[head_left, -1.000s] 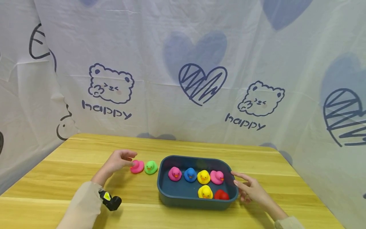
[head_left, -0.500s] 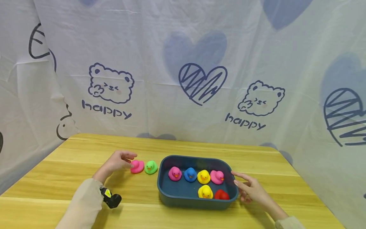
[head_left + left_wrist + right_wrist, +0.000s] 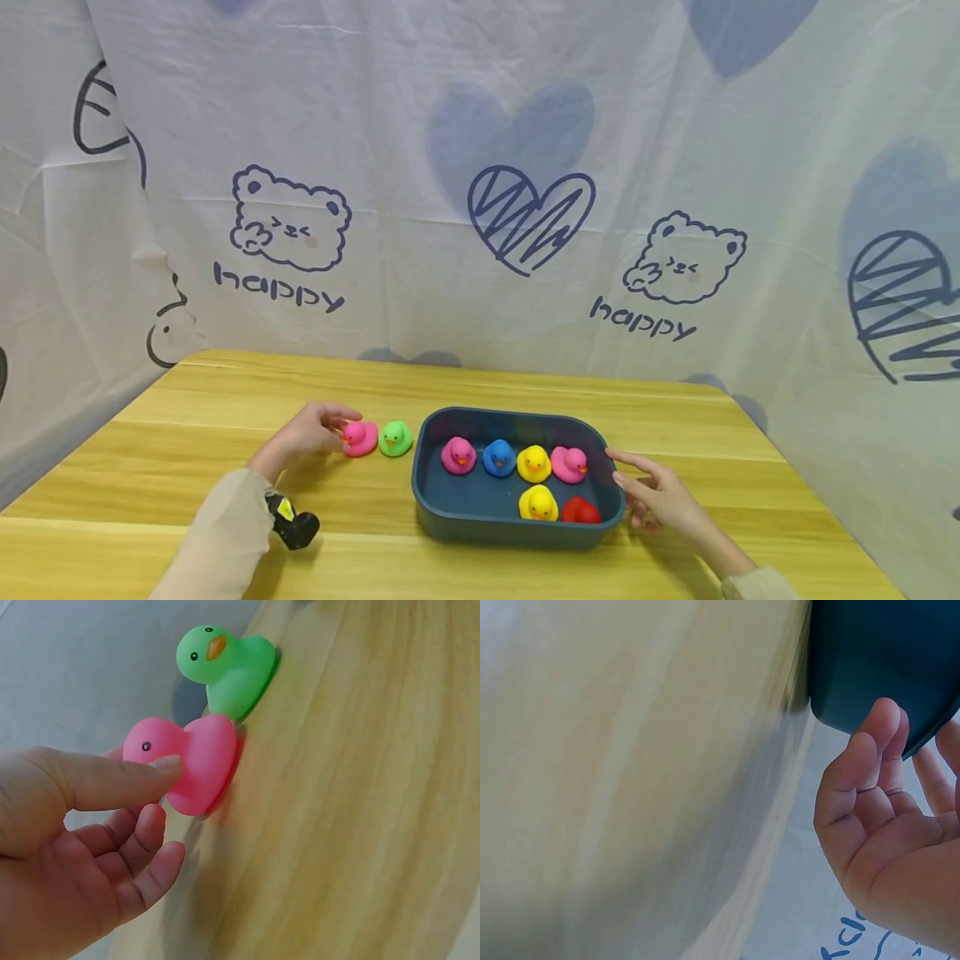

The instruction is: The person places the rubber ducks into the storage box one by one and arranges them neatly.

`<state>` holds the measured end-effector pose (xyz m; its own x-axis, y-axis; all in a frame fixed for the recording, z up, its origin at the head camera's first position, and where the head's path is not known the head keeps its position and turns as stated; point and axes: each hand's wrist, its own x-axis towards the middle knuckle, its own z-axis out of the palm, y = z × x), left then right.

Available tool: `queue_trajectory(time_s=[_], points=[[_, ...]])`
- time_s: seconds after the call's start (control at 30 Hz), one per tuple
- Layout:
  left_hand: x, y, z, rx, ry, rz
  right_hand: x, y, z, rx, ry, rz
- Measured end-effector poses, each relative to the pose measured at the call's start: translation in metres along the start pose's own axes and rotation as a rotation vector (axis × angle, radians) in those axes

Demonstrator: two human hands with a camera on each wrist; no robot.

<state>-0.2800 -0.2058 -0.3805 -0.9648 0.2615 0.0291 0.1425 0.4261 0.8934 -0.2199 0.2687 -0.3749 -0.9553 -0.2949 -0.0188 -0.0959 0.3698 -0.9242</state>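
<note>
In the head view my left hand [image 3: 311,429] is at the pink rubber duck [image 3: 360,438] on the table, left of the box. The left wrist view shows the thumb across the near side of that pink duck [image 3: 206,761], with the index finger mostly hidden behind it; the other fingers curl loosely below. Just beyond sits a green rubber duck [image 3: 240,671], upright and untouched. My right hand [image 3: 660,496] rests against the right end of a dark blue box [image 3: 510,533]. In the right wrist view its relaxed fingers lie by the box wall [image 3: 877,660].
Inside the box are pink ducks [image 3: 459,456], a blue duck [image 3: 498,458], yellow ducks [image 3: 534,463] and a red duck [image 3: 581,511]. The wooden table [image 3: 360,550] ends at a printed cloth backdrop [image 3: 420,275]. A black wrist device [image 3: 292,522] sits on the left sleeve.
My left hand has moved slightly down and right, bringing its fingers and thumb around the pink duck. The right hand and the box have stayed in place.
</note>
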Motion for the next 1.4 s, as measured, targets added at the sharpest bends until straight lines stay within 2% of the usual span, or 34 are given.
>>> queue_trajectory(time_s=[0.33, 0.53, 0.87, 1.13, 1.4], points=[[0.001, -0.0019, 0.0031, 0.006, -0.028, -0.004, 0.0002, 0.0004, -0.0003, -0.002, -0.002, -0.004], [0.0006, -0.0021, 0.0045, 0.044, -0.062, 0.008, 0.0007, 0.0015, -0.0006, 0.0, 0.002, -0.001], [0.0004, 0.0003, 0.0073, 0.059, -0.114, 0.064, 0.0005, 0.0006, -0.0002, 0.008, -0.003, -0.003], [-0.0042, -0.0026, 0.0043, 0.056, -0.086, 0.083, -0.0003, 0.0009, 0.0003, 0.017, -0.005, -0.004], [-0.0066, 0.0015, -0.0004, 0.044, -0.088, 0.125, -0.0001, 0.0004, 0.0005, 0.006, 0.0, 0.011]])
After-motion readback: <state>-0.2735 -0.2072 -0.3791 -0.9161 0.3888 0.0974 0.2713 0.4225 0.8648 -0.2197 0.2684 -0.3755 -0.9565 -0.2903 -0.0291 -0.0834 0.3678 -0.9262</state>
